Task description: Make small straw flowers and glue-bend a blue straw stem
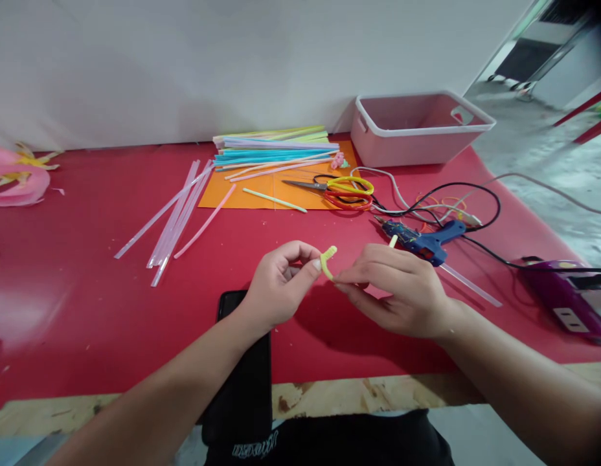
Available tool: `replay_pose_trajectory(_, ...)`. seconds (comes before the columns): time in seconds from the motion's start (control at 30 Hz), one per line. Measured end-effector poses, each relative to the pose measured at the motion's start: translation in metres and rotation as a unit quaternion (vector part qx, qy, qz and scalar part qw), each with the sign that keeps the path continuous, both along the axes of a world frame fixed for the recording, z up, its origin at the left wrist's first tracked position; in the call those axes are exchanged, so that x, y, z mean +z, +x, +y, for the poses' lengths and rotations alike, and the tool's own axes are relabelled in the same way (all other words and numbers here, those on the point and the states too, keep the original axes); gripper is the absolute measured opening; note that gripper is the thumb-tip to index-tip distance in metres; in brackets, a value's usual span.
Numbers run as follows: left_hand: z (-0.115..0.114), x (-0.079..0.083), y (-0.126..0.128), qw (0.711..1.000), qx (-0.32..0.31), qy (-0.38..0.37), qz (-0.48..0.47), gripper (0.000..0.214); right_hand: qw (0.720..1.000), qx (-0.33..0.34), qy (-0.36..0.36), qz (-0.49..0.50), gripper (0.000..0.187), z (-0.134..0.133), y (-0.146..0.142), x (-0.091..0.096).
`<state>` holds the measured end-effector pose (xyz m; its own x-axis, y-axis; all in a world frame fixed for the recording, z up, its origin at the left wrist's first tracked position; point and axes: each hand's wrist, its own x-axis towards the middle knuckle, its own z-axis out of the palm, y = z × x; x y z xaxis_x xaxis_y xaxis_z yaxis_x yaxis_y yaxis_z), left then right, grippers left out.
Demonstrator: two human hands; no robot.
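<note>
A yellow pipe cleaner (326, 264) is bent into a hook between my two hands, above the red table. My left hand (285, 281) pinches it near its curled end with thumb and forefinger. My right hand (402, 288) grips its other part, and a pale yellow tip sticks up behind those fingers. Beneath my left wrist lies a black phone (252, 369). Just beyond my right hand rests a blue glue gun (429, 243), with a clear glue stick (473, 286) at its rear.
Scissors (349, 191) and bundled coloured pipe cleaners (276, 152) lie on an orange sheet (217, 194). Clear glue sticks (177, 217) are left of it. A pink bin (402, 145) stands at the back right. Cables (497, 200) run towards a purple power strip (563, 298).
</note>
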<state>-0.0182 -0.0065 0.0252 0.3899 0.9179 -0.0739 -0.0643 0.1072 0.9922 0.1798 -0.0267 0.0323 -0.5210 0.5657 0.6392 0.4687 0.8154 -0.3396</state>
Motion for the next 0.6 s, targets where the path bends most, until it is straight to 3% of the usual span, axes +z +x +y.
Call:
replay_pose_trajectory(0.13,0.0017,-0.0013,-0.0009,1.0,0.003,0.012,0.004,0.02,0.997,-0.05,-0.056,0.001,0.006,0.0013,-0.0004,-0.0023)
replay_pose_trajectory(0.23,0.0012,-0.002,-0.0006,0.999,-0.009,0.027,0.017,0.018,0.996,-0.04,-0.078,0.009,0.011,0.0018,0.0001,-0.0057)
replay_pose_trajectory(0.43,0.0021,-0.007,-0.0005,0.996,0.002,-0.059,-0.07,0.019,0.999,-0.048,-0.015,-0.021,0.009,0.0012,-0.0007,-0.0042)
replay_pose_trajectory(0.6,0.005,-0.008,-0.0034,0.988,-0.051,-0.115,-0.084,0.029,1.0,-0.016,-0.003,0.0,0.008,0.0019,0.0004,-0.0024)
